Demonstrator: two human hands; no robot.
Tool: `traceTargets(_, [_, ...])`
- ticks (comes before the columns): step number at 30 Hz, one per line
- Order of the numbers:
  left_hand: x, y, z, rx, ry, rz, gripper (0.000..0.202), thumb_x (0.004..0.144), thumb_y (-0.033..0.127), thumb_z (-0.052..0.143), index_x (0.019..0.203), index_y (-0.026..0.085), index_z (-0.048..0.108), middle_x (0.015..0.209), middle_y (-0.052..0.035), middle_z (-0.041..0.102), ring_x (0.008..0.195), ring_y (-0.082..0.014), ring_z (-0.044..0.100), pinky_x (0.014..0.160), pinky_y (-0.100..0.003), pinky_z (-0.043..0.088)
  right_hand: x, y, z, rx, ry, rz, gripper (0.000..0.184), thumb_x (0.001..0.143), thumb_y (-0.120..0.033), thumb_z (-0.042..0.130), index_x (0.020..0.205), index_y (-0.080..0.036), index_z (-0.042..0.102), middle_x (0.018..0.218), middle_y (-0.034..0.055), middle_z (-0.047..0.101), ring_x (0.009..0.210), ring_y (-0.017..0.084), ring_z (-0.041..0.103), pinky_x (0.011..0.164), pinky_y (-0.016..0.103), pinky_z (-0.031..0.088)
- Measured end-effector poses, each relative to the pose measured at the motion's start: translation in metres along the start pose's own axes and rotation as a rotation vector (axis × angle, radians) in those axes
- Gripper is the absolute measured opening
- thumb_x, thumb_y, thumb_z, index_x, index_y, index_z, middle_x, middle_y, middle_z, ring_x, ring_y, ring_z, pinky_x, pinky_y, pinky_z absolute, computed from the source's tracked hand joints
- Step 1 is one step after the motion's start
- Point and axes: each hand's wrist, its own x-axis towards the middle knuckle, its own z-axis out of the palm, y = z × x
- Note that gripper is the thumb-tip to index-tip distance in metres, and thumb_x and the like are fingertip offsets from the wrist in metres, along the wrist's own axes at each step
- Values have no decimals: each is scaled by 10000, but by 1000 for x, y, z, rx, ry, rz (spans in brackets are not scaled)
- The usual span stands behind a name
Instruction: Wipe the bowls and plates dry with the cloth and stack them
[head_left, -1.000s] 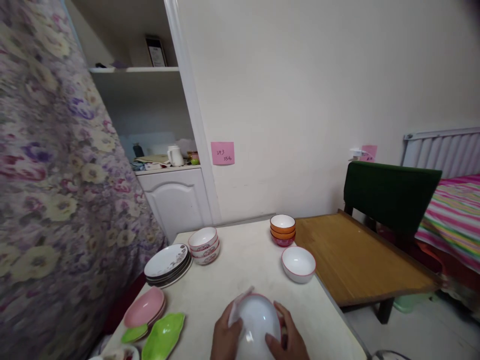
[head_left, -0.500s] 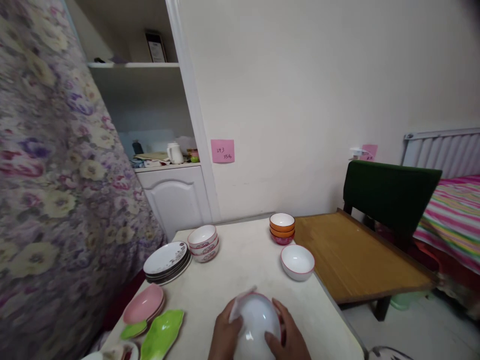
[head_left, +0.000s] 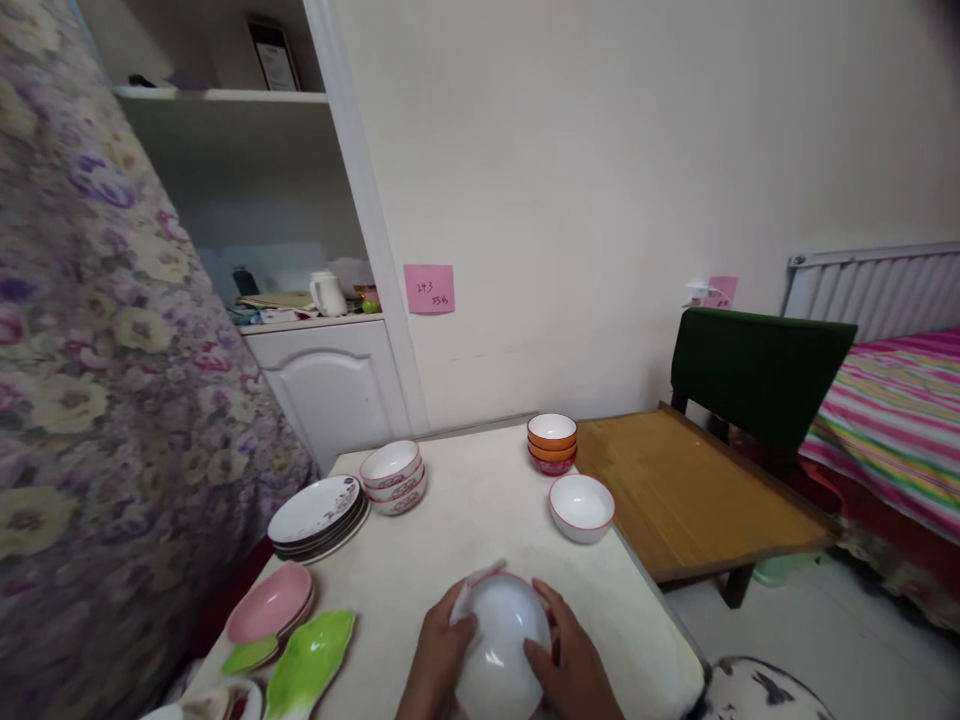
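A white bowl with a red rim is between my hands above the near part of the table, its pale inside facing me. My left hand grips its left side, with a thin whitish cloth or tissue pressed against the rim. On the opposite side, my right hand holds the bowl, thumb on the inside and fingers around the rim. A similar red-rimmed white bowl rests upright further back to the right.
On the cream table stand stacked orange and red bowls, patterned white bowls, plates, pink dishes and a green leaf-shaped dish. A brown low table adjoins at the right. A floral curtain hangs left.
The camera view has shifted slightly, so the scene sits a little further left and higher. Both hands still hold the bowl, with the cloth at its left rim.
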Motion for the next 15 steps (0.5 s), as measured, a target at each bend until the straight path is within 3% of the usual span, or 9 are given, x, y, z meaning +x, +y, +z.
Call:
traceTargets(3, [-12, -17, 12, -140, 230, -27, 596, 654, 171, 551, 1250, 172, 557, 921, -3, 756, 690, -178, 648, 613, -250, 486, 1, -3, 3, -63, 73, -26, 539, 822, -299, 467, 1336, -137, 445, 1252, 156, 591, 1111, 264, 588, 988, 415, 455])
traceTargets(5, [-17, -20, 17, -161, 280, -8, 585, 701, 215, 562, 1284, 199, 518, 1109, -19, 719, 898, -212, 666, 724, -270, 509, 2, -3, 4, -28, 70, -63, 491, 815, -263, 433, 1284, -126, 484, 1255, 159, 588, 1174, 263, 550, 1041, 424, 409])
traceTargets(7, [-18, -12, 16, -68, 215, 48, 542, 739, 279, 598, 1271, 196, 535, 1221, -37, 673, 1095, -238, 607, 860, -283, 485, 2, -4, 4, 57, 12, -27, 481, 771, -201, 426, 1240, -129, 509, 1173, 140, 633, 1103, 253, 591, 994, 418, 449])
traceTargets(8, [-17, -5, 15, -15, 152, 77, 522, 758, 327, 612, 1257, 187, 550, 1231, -48, 668, 1137, -243, 584, 908, -287, 463, 2, -5, 3, 112, -33, 31, 479, 755, -185, 413, 1220, -138, 516, 1090, 122, 662, 986, 244, 638, 891, 408, 512])
traceTargets(10, [-14, 12, 11, 2, 17, 90, 471, 788, 421, 606, 1181, 160, 611, 1156, -68, 706, 1064, -241, 621, 918, -295, 453, 1, -9, 1, 216, -126, 138, 471, 725, -172, 396, 1174, -145, 538, 940, 84, 682, 764, 216, 657, 656, 354, 553])
traceTargets(12, [-10, 24, 9, -134, -94, -48, 448, 805, 516, 557, 978, 127, 697, 952, -88, 764, 844, -235, 683, 809, -318, 494, 1, -11, 0, 292, -175, 166, 455, 680, -166, 409, 1099, -136, 583, 873, 66, 681, 722, 207, 640, 611, 331, 534])
traceTargets(15, [-8, 25, 11, -418, -184, -360, 569, 781, 632, 502, 774, 104, 713, 676, -108, 752, 625, -251, 683, 666, -364, 518, 1, -13, -1, 382, -191, 108, 425, 638, -161, 442, 1016, -133, 635, 860, 49, 686, 856, 216, 628, 794, 356, 511])
